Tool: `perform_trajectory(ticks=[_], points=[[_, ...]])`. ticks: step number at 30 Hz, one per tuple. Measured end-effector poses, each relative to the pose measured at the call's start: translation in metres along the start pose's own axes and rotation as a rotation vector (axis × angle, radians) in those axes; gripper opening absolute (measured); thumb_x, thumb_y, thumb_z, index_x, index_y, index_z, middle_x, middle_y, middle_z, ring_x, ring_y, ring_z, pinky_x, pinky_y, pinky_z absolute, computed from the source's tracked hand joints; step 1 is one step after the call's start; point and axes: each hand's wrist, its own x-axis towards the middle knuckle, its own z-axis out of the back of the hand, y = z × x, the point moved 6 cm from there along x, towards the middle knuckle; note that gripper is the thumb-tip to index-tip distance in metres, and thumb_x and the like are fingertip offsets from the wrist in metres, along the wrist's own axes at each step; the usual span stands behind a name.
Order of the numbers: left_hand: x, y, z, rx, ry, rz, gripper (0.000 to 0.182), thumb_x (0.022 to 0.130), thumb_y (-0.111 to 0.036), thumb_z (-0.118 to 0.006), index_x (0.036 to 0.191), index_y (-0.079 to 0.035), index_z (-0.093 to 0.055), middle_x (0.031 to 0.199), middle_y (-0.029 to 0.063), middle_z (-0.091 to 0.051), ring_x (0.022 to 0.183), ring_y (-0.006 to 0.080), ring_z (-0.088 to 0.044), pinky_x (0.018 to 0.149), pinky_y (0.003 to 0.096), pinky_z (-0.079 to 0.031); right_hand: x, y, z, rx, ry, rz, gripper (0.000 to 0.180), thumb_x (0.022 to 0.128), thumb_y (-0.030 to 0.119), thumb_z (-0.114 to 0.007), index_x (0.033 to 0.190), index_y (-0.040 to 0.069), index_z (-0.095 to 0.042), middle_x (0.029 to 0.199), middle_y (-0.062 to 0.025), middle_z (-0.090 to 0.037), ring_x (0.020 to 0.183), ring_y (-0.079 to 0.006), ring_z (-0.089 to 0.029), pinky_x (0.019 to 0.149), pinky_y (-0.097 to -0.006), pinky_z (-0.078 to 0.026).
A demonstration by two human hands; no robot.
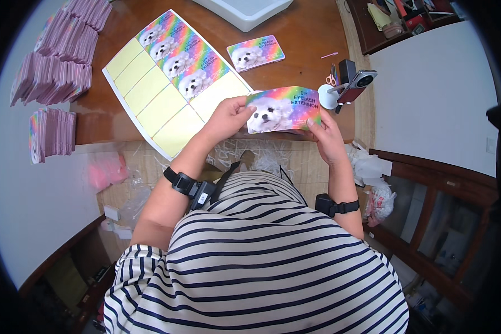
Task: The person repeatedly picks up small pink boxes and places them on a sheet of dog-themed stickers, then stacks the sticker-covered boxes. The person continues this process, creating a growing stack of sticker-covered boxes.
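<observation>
Between my two hands is a rainbow-coloured sticker [282, 109] printed with a white dog and the words "DIY eyelash extension". My left hand [229, 117] pinches its left end with the thumb on top. The right end is gripped by my right hand [325, 131], thumb on the lower corner. Something pinkish shows just under the sticker's lower edge, mostly hidden. A sticker sheet [144, 89] lies at the left, with several dog stickers on it and bare yellow backing elsewhere. Beyond my hands lies a flat case [256, 53] bearing the same dog print.
Stacks of pink-edged cases [64, 37] stand at the far left, with another row [52, 133] nearer. A white tray [246, 16] sits at the back. On the right are a phone [359, 85] on a stand, scissors [330, 78] and a small pink stick [329, 55].
</observation>
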Motion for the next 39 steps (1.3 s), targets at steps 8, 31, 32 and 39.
perform_trajectory(ticks=[8, 31, 32, 39], points=[[-0.007, -0.005, 0.008, -0.006, 0.026, 0.005, 0.017, 0.104, -0.018, -0.062, 0.110, -0.003, -0.069, 0.070, -0.0130, -0.048, 0.059, -0.0011, -0.037, 0.051, 0.0212, -0.029, 0.004, 0.015, 0.019, -0.196, -0.156, -0.059, 0.075, 0.094, 0.012, -0.074, 0.156, -0.003, -0.034, 0.138, -0.0166, -0.062, 0.118, -0.0179, -0.064, 0.095, -0.0296, -0.052], [-0.013, 0.008, 0.002, 1.004, -0.223, -0.394, 0.074, 0.088, -0.044, -0.074, 0.155, -0.034, -0.045, 0.167, 0.0243, -0.015, 0.151, 0.0517, -0.018, 0.121, 0.0579, -0.025, 0.052, 0.004, 0.034, -0.483, 0.098, -0.030, 0.034, 0.097, 0.005, -0.067, 0.130, -0.003, -0.063, 0.110, -0.0033, -0.070, 0.097, -0.0097, -0.063, 0.089, -0.0277, -0.052], [-0.011, 0.011, 0.002, 1.001, -0.216, -0.393, 0.075, 0.088, -0.045, -0.073, 0.156, -0.033, -0.044, 0.167, 0.0245, -0.013, 0.151, 0.0517, -0.017, 0.122, 0.0580, -0.025, 0.053, 0.003, 0.034, -0.483, 0.100, -0.032, 0.034, 0.097, 0.005, -0.067, 0.130, -0.003, -0.063, 0.110, -0.0032, -0.070, 0.097, -0.0096, -0.063, 0.089, -0.0275, -0.052], [-0.007, 0.022, 0.009, 0.923, -0.241, -0.361, 0.089, 0.089, -0.048, -0.071, 0.163, -0.022, -0.029, 0.166, 0.0285, -0.012, 0.151, 0.0528, -0.017, 0.122, 0.0571, -0.023, 0.058, -0.001, 0.034, -0.525, 0.089, -0.052, 0.033, 0.097, 0.006, -0.067, 0.129, -0.002, -0.063, 0.105, -0.0020, -0.070, 0.093, -0.0090, -0.063, 0.087, -0.0262, -0.052]])
